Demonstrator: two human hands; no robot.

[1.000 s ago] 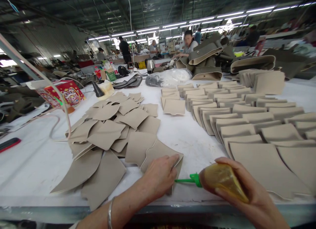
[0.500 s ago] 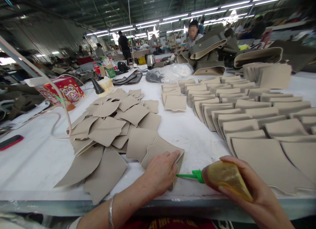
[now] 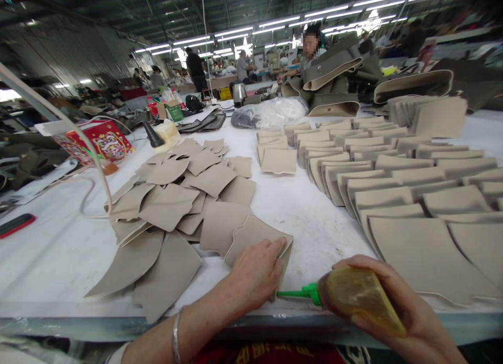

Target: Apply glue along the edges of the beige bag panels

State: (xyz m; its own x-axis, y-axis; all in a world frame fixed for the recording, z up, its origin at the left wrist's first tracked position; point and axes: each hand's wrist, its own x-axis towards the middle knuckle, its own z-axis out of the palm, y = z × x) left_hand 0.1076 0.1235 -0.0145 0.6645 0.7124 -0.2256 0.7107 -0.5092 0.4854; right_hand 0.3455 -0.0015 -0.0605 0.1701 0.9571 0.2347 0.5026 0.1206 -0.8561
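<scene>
My left hand [image 3: 257, 272] lies over a beige leather-like piece [image 3: 261, 229] near the table's front edge, its fingers closed on the piece's right side. The thumb is hidden beneath the hand. My right hand [image 3: 408, 306] is wrapped around a squeeze bottle [image 3: 359, 296] of amber liquid, tilted onto its side. Its thin green nozzle [image 3: 294, 294] points left, and the tip reaches the piece's edge just below my left fingers. Another beige piece [image 3: 222, 225] lies partly under the held one.
A loose heap of beige pieces [image 3: 168, 201] spreads to the left. Overlapping rows of similar pieces [image 3: 416, 238] fill the right side. Farther back are a plastic bag [image 3: 271, 112], dark folded bag-like parts [image 3: 334, 73] and a red box [image 3: 104, 139]. A hose [image 3: 92, 149] hangs at left.
The bottle in my right hand has moved slightly down and left, its nozzle tip sliding along the piece's edge toward me. My left hand keeps its place on the piece.
</scene>
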